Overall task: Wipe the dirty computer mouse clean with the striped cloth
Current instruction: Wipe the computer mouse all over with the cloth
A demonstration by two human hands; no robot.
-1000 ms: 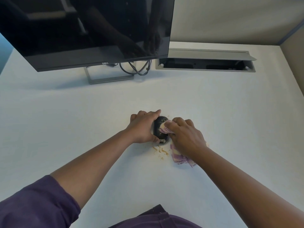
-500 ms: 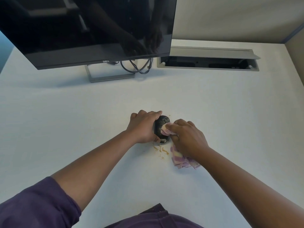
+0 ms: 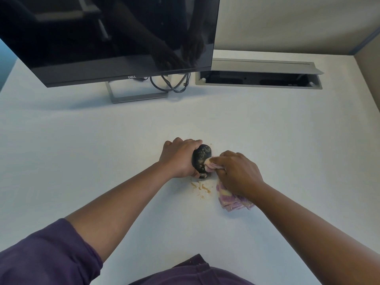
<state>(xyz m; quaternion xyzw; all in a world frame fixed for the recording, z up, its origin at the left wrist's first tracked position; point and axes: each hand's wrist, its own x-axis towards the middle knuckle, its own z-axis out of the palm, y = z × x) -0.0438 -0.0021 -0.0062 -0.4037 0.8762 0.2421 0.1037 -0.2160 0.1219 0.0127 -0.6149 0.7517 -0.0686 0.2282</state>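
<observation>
A black computer mouse (image 3: 202, 157), speckled with pale crumbs, sits on the white desk (image 3: 102, 153) near its middle. My left hand (image 3: 179, 156) grips the mouse from its left side. My right hand (image 3: 238, 173) holds the pink-and-cream striped cloth (image 3: 232, 200) and presses a bunched corner against the mouse's right flank. The rest of the cloth trails out from under my palm onto the desk. Part of the mouse is hidden by my fingers.
Brown crumbs (image 3: 200, 188) lie on the desk just in front of the mouse. A dark monitor (image 3: 107, 36) on a grey stand (image 3: 139, 93) with looped cables (image 3: 170, 83) fills the back left. An open cable hatch (image 3: 259, 77) lies at the back right.
My right hand with the cloth has slid rightward and down off the top of the mouse, uncovering more of its speckled back. The left hand keeps its grip.
</observation>
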